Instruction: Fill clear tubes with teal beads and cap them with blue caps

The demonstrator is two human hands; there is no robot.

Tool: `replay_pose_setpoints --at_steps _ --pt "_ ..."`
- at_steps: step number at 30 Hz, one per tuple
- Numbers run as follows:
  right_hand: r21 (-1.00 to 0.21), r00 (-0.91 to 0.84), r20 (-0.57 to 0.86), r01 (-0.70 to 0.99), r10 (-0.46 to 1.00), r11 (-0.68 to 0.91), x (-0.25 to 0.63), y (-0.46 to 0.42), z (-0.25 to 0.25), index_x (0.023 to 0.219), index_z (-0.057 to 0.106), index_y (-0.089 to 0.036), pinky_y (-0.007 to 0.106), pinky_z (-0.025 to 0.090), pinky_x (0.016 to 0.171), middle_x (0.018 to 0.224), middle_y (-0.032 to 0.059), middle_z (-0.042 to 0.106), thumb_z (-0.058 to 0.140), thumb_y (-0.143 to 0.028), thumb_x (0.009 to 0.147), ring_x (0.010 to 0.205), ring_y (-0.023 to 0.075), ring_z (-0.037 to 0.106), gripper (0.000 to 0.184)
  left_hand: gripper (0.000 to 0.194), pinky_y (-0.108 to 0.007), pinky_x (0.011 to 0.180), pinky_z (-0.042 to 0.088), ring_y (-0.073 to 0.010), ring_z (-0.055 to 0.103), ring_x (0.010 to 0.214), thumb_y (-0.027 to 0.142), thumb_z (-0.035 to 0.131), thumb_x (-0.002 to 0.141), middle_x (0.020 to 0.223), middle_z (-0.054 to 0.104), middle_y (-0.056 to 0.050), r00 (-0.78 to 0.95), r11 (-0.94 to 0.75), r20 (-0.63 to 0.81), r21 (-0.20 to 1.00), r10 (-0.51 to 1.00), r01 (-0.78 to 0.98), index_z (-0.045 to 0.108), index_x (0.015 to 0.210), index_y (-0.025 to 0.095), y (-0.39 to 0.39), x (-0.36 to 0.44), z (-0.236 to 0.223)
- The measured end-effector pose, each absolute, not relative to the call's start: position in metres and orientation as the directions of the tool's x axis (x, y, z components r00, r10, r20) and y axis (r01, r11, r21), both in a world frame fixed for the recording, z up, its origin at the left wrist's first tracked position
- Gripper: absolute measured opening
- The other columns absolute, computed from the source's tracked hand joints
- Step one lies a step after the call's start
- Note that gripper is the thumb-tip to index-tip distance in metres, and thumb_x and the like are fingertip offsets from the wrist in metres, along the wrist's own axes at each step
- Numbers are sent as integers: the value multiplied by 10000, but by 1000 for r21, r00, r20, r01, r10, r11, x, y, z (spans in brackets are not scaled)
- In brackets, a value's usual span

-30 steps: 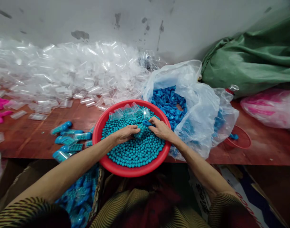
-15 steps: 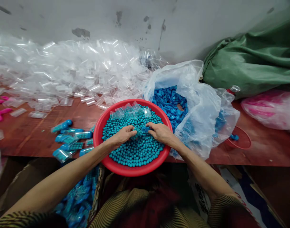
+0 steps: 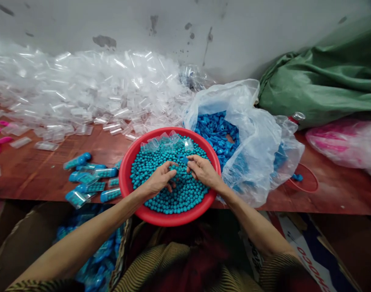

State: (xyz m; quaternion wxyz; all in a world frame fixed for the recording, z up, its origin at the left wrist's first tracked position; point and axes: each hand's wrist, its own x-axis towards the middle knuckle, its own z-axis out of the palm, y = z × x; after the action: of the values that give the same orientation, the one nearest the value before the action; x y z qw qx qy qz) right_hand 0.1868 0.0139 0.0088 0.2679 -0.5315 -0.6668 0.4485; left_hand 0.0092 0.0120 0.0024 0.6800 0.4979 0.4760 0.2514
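A small blue plastic piece (image 3: 184, 160) is pinched by the right hand (image 3: 202, 169); the left hand (image 3: 161, 178) is curled, grip unclear. Below, turquoise beads (image 3: 173, 205) are held in a round red plastic basin (image 3: 170, 220).

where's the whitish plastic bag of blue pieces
In the head view, the whitish plastic bag lies right of centre on the reddish table, beside the round red plastic basin.

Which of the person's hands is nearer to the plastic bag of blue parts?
The right hand. It is over the side of the red basin next to the plastic bag; the left hand is farther left, over the beads.
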Motion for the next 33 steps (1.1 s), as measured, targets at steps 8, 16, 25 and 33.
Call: replay_pose_setpoints --at_steps 8,16,25,33 --pt "-888 -509 -444 356 737 -290 202 23 22 747 517 -167 151 226 339 522 -93 355 433 -320 871 373 35 267 214 526 -207 406 451 -82 489 514 318 533 780 821 529 2 465 156 -243 963 851 219 402 1283 235 11 6 -2" --pt "-853 -610 -522 356 596 -382 213 26 21 750 554 -150 143 340 318 495 -96 373 499 -372 828 339 25 299 242 536 -171 413 427 -70 471 504 288 512 796 694 500 29 535 113 -238 960 811 256 425 1322 228 9 5 5" --pt "-922 -518 -343 346 784 -176 203 15 12 859 482 -179 141 375 319 549 -84 461 443 -329 878 361 45 447 157 371 -142 343 322 -28 426 398 327 531 801 652 456 54 434 180 -262 959 862 221 521 1137 171 9 8 8" --pt "-946 -422 -315 64 850 -319 186 0 3 825 437 -192 185 456 361 589 -79 538 503 -361 824 389 64 515 181 555 -153 314 329 -32 455 388 320 549 788 747 535 28 449 246 -308 950 839 192 412 1309 187 6 10 7"
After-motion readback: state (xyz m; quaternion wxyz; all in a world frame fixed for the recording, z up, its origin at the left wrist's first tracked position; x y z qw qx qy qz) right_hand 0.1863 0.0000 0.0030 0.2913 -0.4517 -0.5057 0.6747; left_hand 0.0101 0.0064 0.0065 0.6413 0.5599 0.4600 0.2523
